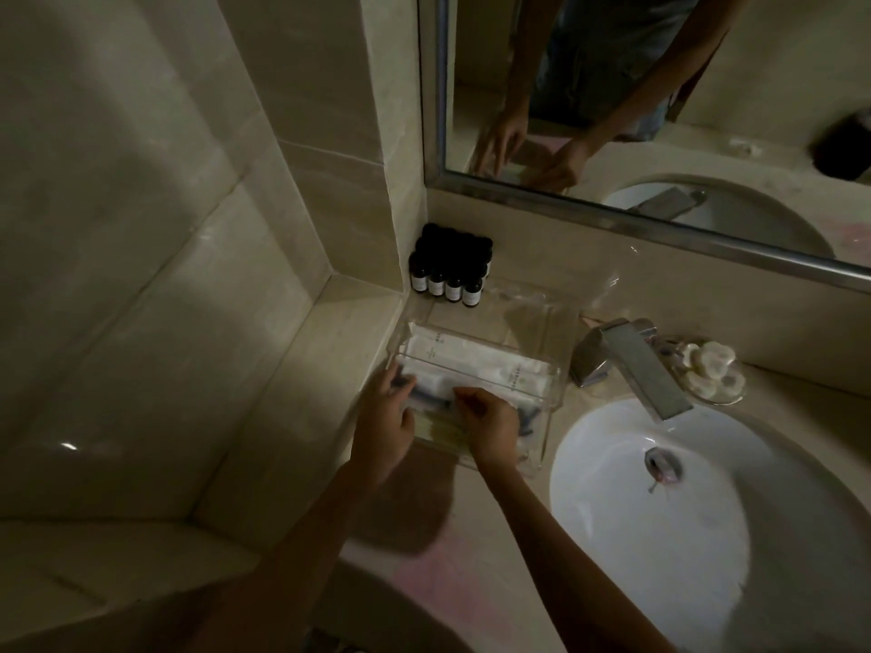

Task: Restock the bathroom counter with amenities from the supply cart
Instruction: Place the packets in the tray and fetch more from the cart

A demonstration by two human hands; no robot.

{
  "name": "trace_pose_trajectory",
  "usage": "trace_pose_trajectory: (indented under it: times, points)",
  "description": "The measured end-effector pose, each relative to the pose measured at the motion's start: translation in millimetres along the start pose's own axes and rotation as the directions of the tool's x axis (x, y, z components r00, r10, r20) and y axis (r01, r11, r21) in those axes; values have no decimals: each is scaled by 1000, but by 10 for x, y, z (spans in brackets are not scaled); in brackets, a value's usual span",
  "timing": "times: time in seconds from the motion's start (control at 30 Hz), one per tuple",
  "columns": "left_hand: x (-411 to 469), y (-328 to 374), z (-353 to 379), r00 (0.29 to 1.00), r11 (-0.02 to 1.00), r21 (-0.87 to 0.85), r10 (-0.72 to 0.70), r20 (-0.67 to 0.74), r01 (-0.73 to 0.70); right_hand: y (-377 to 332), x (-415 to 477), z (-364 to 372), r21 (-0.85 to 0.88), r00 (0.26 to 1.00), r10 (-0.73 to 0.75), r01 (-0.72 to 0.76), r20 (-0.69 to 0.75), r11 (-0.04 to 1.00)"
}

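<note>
A clear plastic amenity tray (pixel 546 384) stands on the counter left of the sink. White wrapped packets (pixel 471 358) lie in its far part, with dark and yellowish items nearer me. My left hand (pixel 384 424) reaches into the tray's near left corner, fingers on a white packet (pixel 436 386). My right hand (pixel 485 424) is beside it, fingertips pinching the same packet's edge. Several small dark bottles (pixel 447 271) with white labels stand in the corner behind the tray.
A white basin (pixel 660 520) with a chrome faucet (pixel 636 365) lies to the right. A glass dish of round soaps (pixel 711 369) sits behind the faucet. The mirror (pixel 660 110) above reflects my arms. Tiled walls close the left side.
</note>
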State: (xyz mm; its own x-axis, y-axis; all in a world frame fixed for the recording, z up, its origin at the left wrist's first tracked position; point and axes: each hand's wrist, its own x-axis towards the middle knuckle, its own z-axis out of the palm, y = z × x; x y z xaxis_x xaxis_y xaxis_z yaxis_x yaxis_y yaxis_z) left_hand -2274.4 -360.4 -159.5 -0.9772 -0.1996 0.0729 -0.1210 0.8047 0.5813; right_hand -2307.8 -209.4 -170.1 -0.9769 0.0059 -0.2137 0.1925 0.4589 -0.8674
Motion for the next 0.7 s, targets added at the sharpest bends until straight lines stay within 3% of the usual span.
trace_pose_trajectory:
  times: [0.1, 0.2, 0.3, 0.4, 0.47, 0.6, 0.7]
  points:
    - [-30, -83, 47, 998, 987, 151, 46, 37, -51, 10, 34, 8, -180, 991, -132, 128, -12, 975]
    - [-58, -91, 100, 996, 979, 188, 62, 66, -74, 101, 84, 18, -459, 943, -334, 292, -9, 839]
    - [-78, -63, 121, 992, 979, 186, 67, 111, -87, 176, 90, -8, -593, 909, -411, 296, -64, 749]
    - [-72, -62, 150, 983, 974, 215, 30, 180, -69, 150, -21, -51, -569, 845, -517, 360, -137, 739]
    - [-90, -46, 161, 975, 967, 248, -3, 223, -54, 144, -120, -26, -503, 821, -566, 457, -79, 734]
    - [-73, -22, 172, 960, 964, 263, -50, 274, -25, 247, -271, 117, -512, 869, -473, 476, 147, 715]
    - [-41, 18, 152, 951, 957, 289, -68, 302, -24, 280, -280, 128, -496, 893, -393, 448, 219, 744]
